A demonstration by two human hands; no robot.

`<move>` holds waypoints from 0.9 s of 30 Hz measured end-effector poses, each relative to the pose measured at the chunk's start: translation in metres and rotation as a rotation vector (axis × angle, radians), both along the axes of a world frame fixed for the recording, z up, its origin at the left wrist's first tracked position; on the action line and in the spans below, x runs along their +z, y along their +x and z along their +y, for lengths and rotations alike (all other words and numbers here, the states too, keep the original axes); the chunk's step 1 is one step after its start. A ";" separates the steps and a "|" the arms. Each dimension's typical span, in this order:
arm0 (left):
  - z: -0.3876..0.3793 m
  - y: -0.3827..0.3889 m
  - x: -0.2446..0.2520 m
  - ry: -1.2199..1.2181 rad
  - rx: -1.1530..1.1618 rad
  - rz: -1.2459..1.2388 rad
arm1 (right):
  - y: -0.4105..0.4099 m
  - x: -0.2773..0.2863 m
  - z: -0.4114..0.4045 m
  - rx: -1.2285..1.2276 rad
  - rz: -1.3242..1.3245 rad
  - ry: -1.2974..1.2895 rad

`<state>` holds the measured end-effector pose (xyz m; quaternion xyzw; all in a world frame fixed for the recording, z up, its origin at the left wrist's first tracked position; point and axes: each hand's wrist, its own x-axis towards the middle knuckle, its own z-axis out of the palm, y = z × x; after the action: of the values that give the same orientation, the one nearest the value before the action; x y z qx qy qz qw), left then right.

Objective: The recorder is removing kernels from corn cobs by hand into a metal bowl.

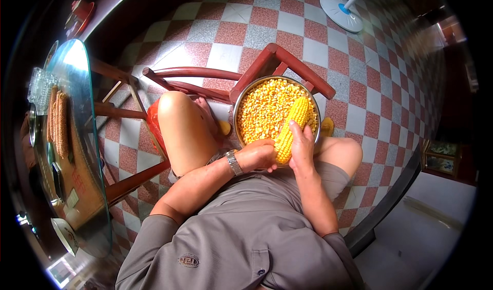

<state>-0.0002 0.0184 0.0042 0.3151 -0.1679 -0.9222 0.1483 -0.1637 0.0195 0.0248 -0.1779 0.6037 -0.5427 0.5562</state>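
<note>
My right hand grips a yellow ear of corn, its thumb lying along the near part. The ear slants up and to the right, with its upper end over a round metal basin. Rows of kernels cover the part of the ear that shows. My left hand, with a metal-band watch at the wrist, has its fingers curled against the ear's lower left side; their tips are partly hidden. Loose yellow corn kernels fill the basin, which stands between my knees.
A red wooden chair or stool frame stands around the basin's far side. To the left, a glass-topped table holds several stripped corn cobs and a white bowl. A red plastic bag is beside my left leg. A round white stand base is beyond.
</note>
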 end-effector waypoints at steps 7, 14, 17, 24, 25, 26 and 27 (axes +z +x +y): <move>0.003 -0.001 -0.008 0.073 0.079 0.109 | 0.001 0.004 -0.002 -0.037 -0.045 0.001; -0.001 -0.003 0.011 0.036 0.033 0.016 | -0.004 -0.002 0.000 -0.041 0.005 0.003; -0.002 -0.002 0.014 0.028 0.028 -0.006 | -0.003 -0.004 0.000 -0.024 0.021 -0.004; 0.000 -0.001 -0.001 -0.026 0.007 -0.003 | 0.001 0.003 0.000 -0.024 -0.013 -0.005; 0.001 -0.001 -0.002 -0.003 0.019 0.017 | 0.001 0.004 0.000 -0.024 -0.015 -0.005; 0.001 -0.001 -0.003 0.019 0.031 0.037 | 0.001 0.004 0.000 -0.034 -0.032 0.000; 0.001 -0.001 -0.003 0.019 0.031 0.038 | 0.001 0.005 0.000 -0.044 -0.047 0.005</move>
<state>-0.0012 0.0199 0.0014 0.3015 -0.1515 -0.9272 0.1627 -0.1627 0.0193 0.0297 -0.1506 0.5956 -0.5573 0.5585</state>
